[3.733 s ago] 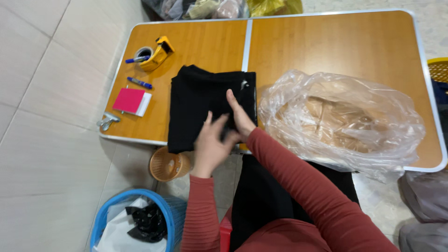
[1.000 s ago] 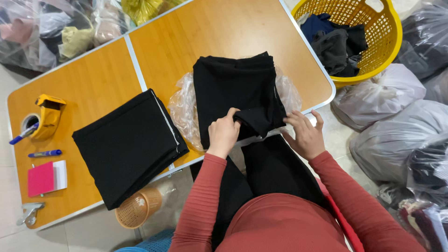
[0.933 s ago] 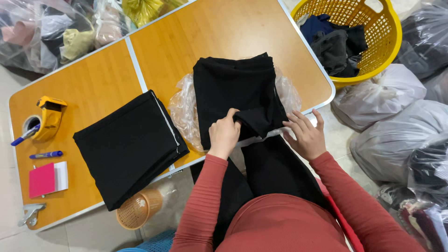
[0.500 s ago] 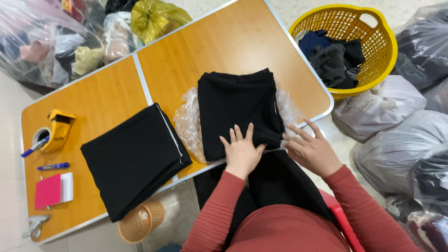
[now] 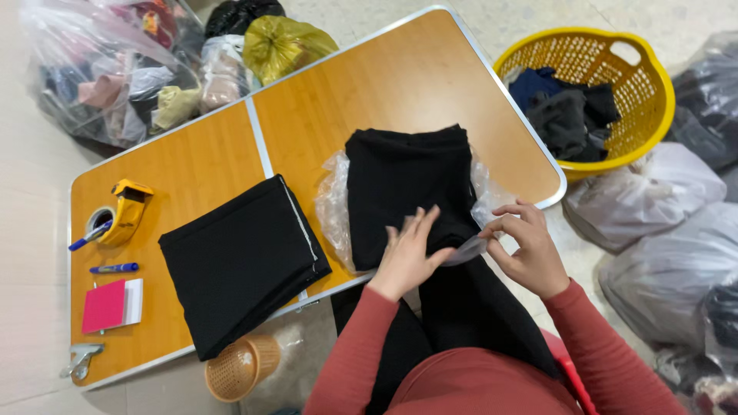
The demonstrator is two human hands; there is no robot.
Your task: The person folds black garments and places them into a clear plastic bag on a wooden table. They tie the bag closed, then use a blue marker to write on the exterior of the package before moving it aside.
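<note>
Right fingers [image 5: 503, 227] pinch plastic bag [image 5: 469, 247] edge | left fingers [image 5: 415, 230] flat on black garment [image 5: 407, 184]

Wooden folding table [image 5: 384, 92] carries: folded black garment [image 5: 242, 261] mid-left; left of it tape dispenser [image 5: 123, 211], blue pen [image 5: 114, 268], pink notepad [image 5: 111, 304]; right of it black garment [image 5: 407, 192] on clear plastic bag [image 5: 332, 211].

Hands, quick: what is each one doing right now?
Left hand: open, fingers flat on the black folded garment.
Right hand: pinching the edge of the clear plastic bag under the garment.
</note>
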